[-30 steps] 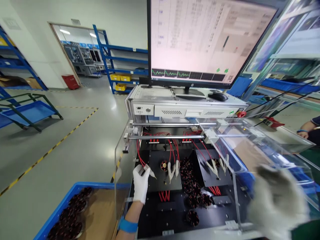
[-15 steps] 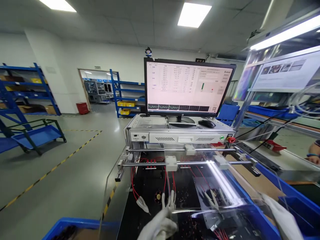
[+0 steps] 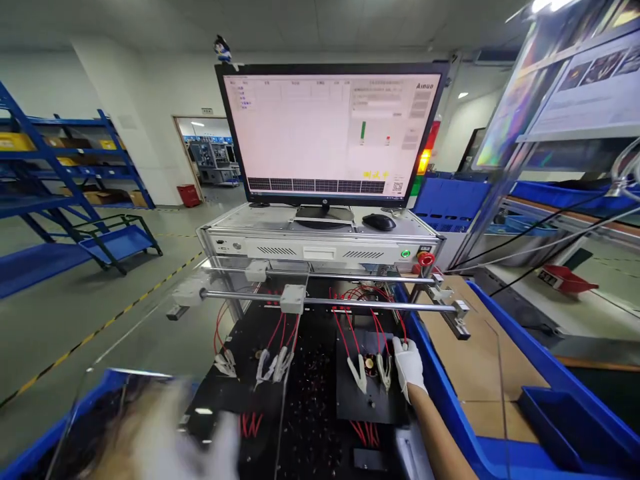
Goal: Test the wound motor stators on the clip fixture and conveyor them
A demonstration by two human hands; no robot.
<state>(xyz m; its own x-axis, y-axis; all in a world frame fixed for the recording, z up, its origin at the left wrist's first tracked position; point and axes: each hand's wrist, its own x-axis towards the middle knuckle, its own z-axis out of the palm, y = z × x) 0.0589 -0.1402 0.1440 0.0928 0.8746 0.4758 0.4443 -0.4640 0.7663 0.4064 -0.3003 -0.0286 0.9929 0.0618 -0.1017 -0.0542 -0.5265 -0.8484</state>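
My right hand (image 3: 409,365), in a white glove, reaches into the black test fixture (image 3: 310,400). Its fingers are closed at the right edge of the right-hand plate, where a red lead ends. What they grip is hidden. Just left of it, two white test clips (image 3: 384,371) lie beside a small motor stator (image 3: 370,363). My left hand (image 3: 165,440) is a blur at the lower left, over a blue bin (image 3: 95,393), behind the clear cover (image 3: 150,347). Three more clips (image 3: 270,365) on red leads rest on the left plate.
A monitor (image 3: 330,133) stands on a grey instrument box (image 3: 315,248) with a mouse (image 3: 379,221) and a red stop button (image 3: 425,259). Two steel rails (image 3: 350,303) cross above the fixture. A blue tray (image 3: 500,373) with cardboard lies right; blue racks and a trolley stand left.
The view swung and the clear cover now sits to the left. My right hand came in to the right plate. My left hand dropped to the lower-left bin. The monitor's table went blank.
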